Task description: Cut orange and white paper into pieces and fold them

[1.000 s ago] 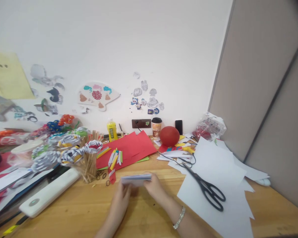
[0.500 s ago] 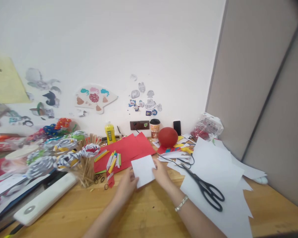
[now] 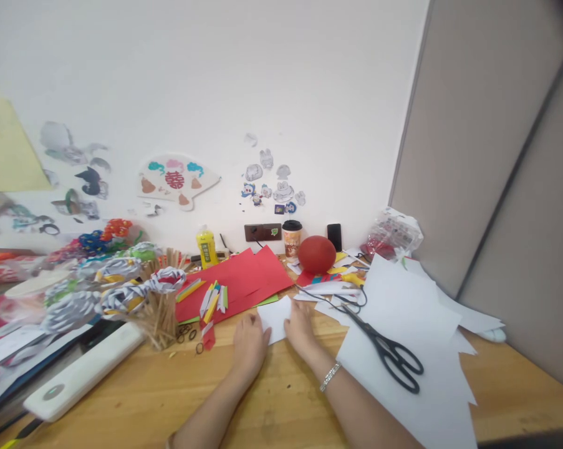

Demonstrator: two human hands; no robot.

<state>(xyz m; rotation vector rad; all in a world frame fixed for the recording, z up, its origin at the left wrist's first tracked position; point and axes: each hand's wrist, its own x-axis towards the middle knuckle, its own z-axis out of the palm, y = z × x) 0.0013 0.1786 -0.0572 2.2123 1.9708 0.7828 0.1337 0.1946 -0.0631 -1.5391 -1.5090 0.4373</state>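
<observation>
A small white sheet of paper [image 3: 274, 317] is held between my two hands, low over the wooden table. My left hand [image 3: 252, 343] grips its left edge, with the thumb along the near side and the fingers curled. On the right edge, my right hand [image 3: 300, 325] is closed, its fingertips partly hidden by the hand itself. Just beyond the paper lie red sheets [image 3: 244, 274] with several folded paper strips [image 3: 212, 300] on top. Black-handled scissors [image 3: 388, 355] rest on white sheets [image 3: 416, 312] to the right of my right hand.
A bundle of wooden sticks [image 3: 162, 324] and woven paper balls [image 3: 122, 296] crowd the left, beside a long white device [image 3: 85, 368]. At the back stand a yellow bottle [image 3: 207, 247], a paper cup [image 3: 292, 239], a red balloon [image 3: 317, 254] and a phone [image 3: 334, 237].
The white paper now shows less of its surface between my hands. My left hand has turned and covers more of its left side; both hands have come slightly closer together.
</observation>
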